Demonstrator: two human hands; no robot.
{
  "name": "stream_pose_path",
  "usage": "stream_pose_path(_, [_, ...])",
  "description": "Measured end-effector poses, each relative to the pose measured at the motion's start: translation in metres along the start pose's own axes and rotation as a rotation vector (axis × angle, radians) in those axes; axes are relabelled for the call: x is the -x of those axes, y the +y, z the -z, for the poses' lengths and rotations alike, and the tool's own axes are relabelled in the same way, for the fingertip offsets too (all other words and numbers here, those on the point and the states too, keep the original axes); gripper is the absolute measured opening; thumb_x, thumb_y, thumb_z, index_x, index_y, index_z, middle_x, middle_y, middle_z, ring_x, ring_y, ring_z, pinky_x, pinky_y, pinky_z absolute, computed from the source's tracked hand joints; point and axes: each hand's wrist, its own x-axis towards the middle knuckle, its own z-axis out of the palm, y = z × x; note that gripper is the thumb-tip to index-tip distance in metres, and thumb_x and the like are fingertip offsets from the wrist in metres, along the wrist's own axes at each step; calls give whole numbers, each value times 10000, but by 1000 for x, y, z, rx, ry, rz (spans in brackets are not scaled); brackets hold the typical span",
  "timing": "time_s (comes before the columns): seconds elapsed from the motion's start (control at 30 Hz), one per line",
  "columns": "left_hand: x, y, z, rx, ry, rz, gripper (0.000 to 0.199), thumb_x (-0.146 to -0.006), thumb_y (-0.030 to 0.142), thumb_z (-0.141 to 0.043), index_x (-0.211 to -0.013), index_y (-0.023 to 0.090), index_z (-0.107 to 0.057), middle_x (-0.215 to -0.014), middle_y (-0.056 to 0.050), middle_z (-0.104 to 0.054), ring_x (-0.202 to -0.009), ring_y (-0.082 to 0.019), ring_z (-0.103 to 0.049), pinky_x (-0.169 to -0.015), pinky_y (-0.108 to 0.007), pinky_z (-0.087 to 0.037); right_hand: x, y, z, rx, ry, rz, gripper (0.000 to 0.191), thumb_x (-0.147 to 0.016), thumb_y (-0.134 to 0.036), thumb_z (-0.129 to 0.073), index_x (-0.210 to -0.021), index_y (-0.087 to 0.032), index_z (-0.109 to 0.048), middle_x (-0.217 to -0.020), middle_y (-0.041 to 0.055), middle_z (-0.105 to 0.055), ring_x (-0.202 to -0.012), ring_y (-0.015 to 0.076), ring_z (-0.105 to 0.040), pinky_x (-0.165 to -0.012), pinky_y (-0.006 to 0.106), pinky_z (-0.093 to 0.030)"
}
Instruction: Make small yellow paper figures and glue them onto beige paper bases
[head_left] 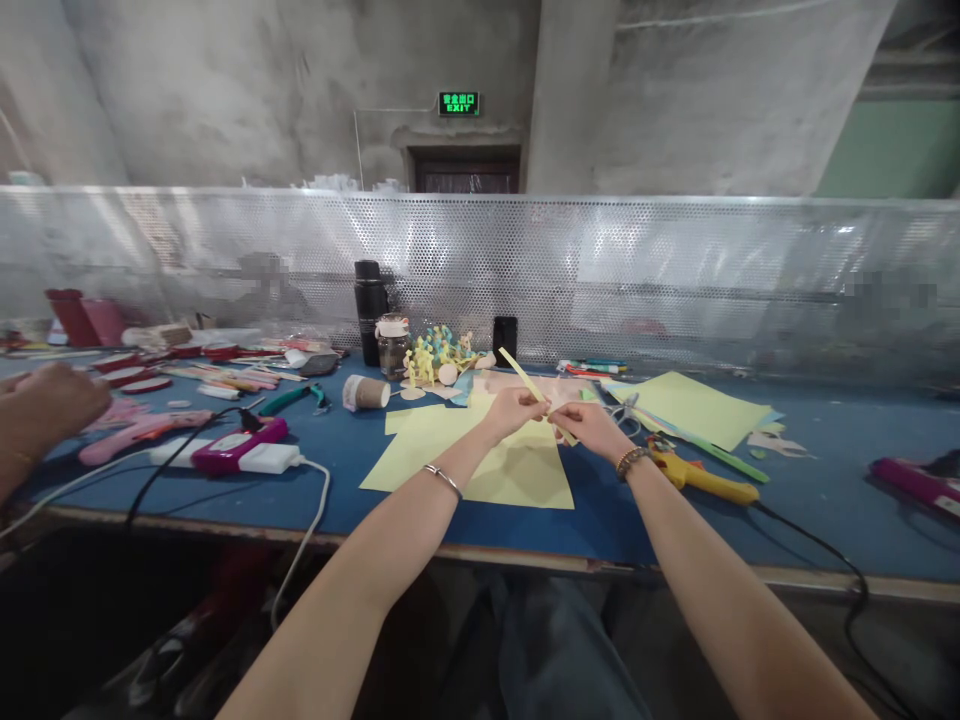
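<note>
While both hands work above the blue-topped workbench [622, 525], the item in hand is a strip of pale yellow paper [521, 375], held on a slant between them, above loose yellow paper sheets [442, 465]. The left hand [510, 412] is nearly closed, pinching the strip between its fingers. The right hand [591, 428] is nearly closed as well, pinching the strip just beside the left. Exact finger placement is partly hidden from this position.

Hazards are as follows. Should either pinch slacken, the strip could spring free; uneven pressure could crease it. A yellow hot glue gun [705, 482] lies near the right wrist, with its black cord [810, 540] trailing over the bench edge. Whether the tool is hot cannot be determined, but lowering the forearm onto it could cause a burn, and snagging the cord could drag it. Scissors [624, 415] lie just beyond the right hand, so a careless reach could meet the blades. Another person's hand [52, 405] is at the far left, well apart.
</note>
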Motion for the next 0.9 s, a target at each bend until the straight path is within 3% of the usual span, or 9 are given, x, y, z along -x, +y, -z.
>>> stream_pose_path(0.17, [-2,-4,1,-79,-21,-29,194,-701,293,-662,-752,106,-668,-728,-88,-672,-649,-143,-618,-652,-276,-506,0,-1,0,-28,-2,11,263,-764,-396,-571,-733,-139,-612,-607,25,-630,-506,106,-573,-520,200,-461])
stream_pose_path(0.6, [-3,-1,1,24,66,-3,205,-719,300,-661,-717,103,-606,-707,-89,-664,-610,-135,-621,-628,-281,-513,1,-4,-2,-52,37,-49,219,-761,-358,-583,-733,-140,-596,-604,15,-619,-465,82,-561,-493,181,-464])
stream_pose_path(0.8, [-4,-4,2,-51,91,-26,213,-762,314,-608,-707,110,-580,-700,-90,-666,-593,-135,-627,-619,-276,-507,2,-5,-1,4,26,-17,215,-768,-339,-575,-746,-128,-609,-604,19,-618,-460,78,-554,-487,180,-448])
stream_pose_path(0.9, [-5,-4,1,-53,104,-16,240,-776,340,-587,-686,119,-562,-677,-84,-665,-576,-135,-626,-601,-269,-504,3,-5,-1,-7,51,10,212,-783,-318,-553,-837,-125,-620,-621,16,-609,-465,84,-557,-496,198,-476])
